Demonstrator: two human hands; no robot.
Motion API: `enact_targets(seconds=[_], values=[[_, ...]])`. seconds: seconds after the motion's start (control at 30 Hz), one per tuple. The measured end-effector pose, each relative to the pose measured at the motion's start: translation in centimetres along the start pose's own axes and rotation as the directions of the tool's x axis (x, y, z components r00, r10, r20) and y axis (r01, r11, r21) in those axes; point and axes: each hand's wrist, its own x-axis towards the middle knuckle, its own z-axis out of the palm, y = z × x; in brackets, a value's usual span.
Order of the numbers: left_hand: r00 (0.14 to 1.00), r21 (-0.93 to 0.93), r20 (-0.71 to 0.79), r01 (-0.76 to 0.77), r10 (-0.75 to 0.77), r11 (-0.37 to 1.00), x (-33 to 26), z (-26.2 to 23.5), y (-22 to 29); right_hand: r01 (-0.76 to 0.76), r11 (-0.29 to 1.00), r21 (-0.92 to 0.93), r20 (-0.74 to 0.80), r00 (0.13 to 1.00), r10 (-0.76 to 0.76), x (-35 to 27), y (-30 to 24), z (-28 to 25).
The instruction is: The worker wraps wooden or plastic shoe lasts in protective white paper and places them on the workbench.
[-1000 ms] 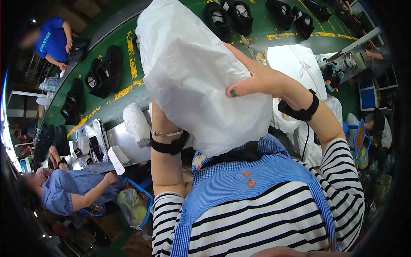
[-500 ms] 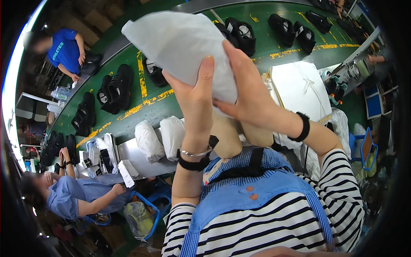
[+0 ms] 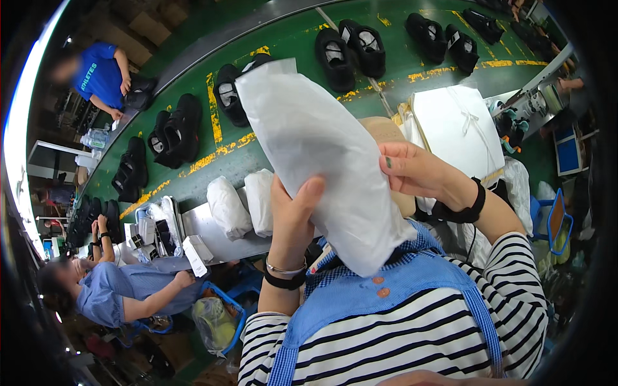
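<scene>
A long white paper-wrapped bundle [image 3: 309, 135] hangs slantwise before my chest, its lower end over the blue apron [image 3: 412, 283]. My left hand [image 3: 291, 212] grips its left side, the thumb lying across the paper. My right hand [image 3: 415, 168] pinches the paper at the right edge between thumb and fingers. What the paper wraps is hidden. Left of my left wrist, two similar white paper bundles [image 3: 229, 210] lie side by side on a metal surface [image 3: 199, 225]. A tan form [image 3: 381, 130] shows partly behind the held bundle.
Black shoes [image 3: 335, 61] stand in pairs along a green belt [image 3: 412, 96] with yellow lines. Right of my hands lies a stack of white paper [image 3: 450, 128] tied with string. A co-worker in blue [image 3: 129, 289] sits at left; another person [image 3: 103, 74] stands across the belt.
The bundle has come down and closer to my chest, its lower end now pointing at me. My right hand has shifted right, from spread on the bundle to pinching its edge.
</scene>
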Motion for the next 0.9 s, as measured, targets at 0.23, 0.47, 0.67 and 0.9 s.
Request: enact_targets(seconds=[0.23,0.47,0.67,0.9], values=[[0.927,-0.2,0.348,0.217,-0.138,0.956,-0.3,0.5,-1.3,-0.296,0.927,0.228,0.333,0.919,0.211,-0.5,3.6,-1.9],[0.833,-0.373,0.55,0.312,-0.063,0.874,0.6,-0.5,-2.6,-0.362,0.922,0.141,0.165,0.926,0.338,-0.7,2.4,-1.2],[0.899,-0.197,0.366,0.326,-0.239,0.924,-0.2,1.6,0.2,0.536,-0.304,-0.787,0.594,0.527,-0.607,-0.1,-6.5,6.1],[0.89,-0.024,0.323,0.348,-0.322,0.937,-1.0,2.7,2.0,0.432,-0.427,-0.794,0.607,0.606,-0.514,4.3,-4.7,7.2]])
